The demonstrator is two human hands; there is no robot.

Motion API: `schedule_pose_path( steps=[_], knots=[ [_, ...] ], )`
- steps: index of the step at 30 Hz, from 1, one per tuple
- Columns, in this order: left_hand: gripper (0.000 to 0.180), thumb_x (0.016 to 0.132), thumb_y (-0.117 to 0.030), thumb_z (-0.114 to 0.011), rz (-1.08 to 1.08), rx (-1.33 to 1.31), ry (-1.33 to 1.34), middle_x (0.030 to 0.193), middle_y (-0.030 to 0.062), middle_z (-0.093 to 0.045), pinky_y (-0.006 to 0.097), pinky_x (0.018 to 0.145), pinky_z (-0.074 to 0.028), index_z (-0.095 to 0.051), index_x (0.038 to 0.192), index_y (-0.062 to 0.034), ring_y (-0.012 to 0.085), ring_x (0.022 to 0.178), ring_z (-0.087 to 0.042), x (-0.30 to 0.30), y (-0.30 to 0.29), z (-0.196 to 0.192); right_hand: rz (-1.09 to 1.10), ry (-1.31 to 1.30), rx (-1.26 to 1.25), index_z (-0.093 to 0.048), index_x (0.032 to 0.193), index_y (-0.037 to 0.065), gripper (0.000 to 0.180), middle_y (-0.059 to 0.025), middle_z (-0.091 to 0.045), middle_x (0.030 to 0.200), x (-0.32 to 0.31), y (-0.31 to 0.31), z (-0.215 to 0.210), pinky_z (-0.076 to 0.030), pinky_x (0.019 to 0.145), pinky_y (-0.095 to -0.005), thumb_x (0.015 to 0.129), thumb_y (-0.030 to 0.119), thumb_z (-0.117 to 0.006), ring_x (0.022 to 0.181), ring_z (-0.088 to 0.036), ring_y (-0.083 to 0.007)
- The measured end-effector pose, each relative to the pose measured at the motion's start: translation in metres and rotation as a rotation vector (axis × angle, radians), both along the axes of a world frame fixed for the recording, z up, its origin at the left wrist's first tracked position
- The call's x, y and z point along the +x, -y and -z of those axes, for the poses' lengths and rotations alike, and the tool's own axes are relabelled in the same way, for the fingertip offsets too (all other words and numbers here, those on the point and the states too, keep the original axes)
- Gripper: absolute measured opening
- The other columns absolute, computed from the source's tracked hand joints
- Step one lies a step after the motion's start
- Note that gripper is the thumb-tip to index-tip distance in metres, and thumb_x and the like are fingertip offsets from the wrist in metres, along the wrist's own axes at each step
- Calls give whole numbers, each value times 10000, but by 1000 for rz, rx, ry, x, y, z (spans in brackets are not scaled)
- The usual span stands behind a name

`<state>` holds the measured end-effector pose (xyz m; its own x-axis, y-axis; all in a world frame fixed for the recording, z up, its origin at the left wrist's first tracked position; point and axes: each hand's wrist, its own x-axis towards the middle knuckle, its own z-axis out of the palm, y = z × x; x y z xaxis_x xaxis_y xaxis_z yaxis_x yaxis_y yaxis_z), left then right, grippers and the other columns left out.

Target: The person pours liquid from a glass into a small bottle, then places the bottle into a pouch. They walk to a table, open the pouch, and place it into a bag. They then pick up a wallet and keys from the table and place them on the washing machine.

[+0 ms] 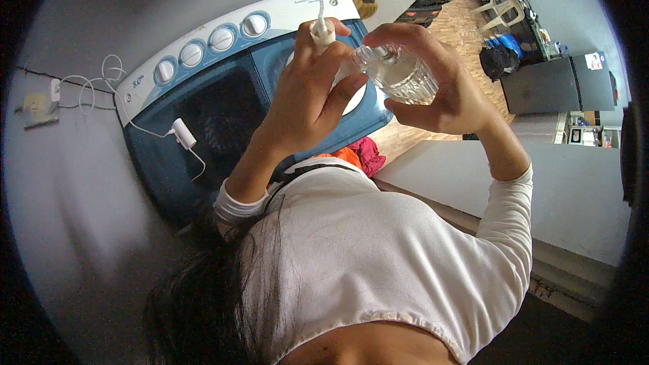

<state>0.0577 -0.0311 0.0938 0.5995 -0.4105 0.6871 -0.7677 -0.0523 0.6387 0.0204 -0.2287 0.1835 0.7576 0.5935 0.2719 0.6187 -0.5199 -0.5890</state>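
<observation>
My left hand (pixel 307 88) is closed around a small white cylindrical piece (pixel 323 32), from whose top a white tube-like strand sticks up. My fingers hide its lower part. Just to the right, my right hand (pixel 453 84) grips a clear ribbed bottle (pixel 409 81) between thumb and fingers. This bottle lies tilted, its neck pointing left toward my left hand. Whether the neck touches the left hand or the white piece, I cannot tell. Both hands are raised above a blue and white twin-tub washing machine (pixel 203 105).
A white plug-like device (pixel 183 133) on a cord rests over the washer's left lid. The cord runs to a wall outlet (pixel 40 109). Orange and red cloths (pixel 365 155) lie beyond my waist. Farther right are a plastic chair (pixel 500 10), a black bag (pixel 499 59) and a grey refrigerator (pixel 554 84).
</observation>
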Motion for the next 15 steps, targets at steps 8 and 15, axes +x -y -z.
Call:
schedule_pose_path(
  steps=[8,15],
  knots=[
    [234,901,-211,-581,-22,27,18,1171,200,-443,416,741,-501,-519,1055,-47,349,953,-563,2,-2,3,-5,-41,-25,-470,1273,28,666,-150,-524,1244,3,-2,-3,-414,968,-402,651,30,-708,1130,-541,-297],
    [242,909,-225,-570,-36,8,55,1177,196,-433,404,735,-503,-514,1053,-39,346,948,-560,5,-1,1,5,-3,7,-482,1270,31,655,-148,-522,1251,6,-5,-3,-420,975,-401,654,33,-706,1146,-543,-292]
  ],
)
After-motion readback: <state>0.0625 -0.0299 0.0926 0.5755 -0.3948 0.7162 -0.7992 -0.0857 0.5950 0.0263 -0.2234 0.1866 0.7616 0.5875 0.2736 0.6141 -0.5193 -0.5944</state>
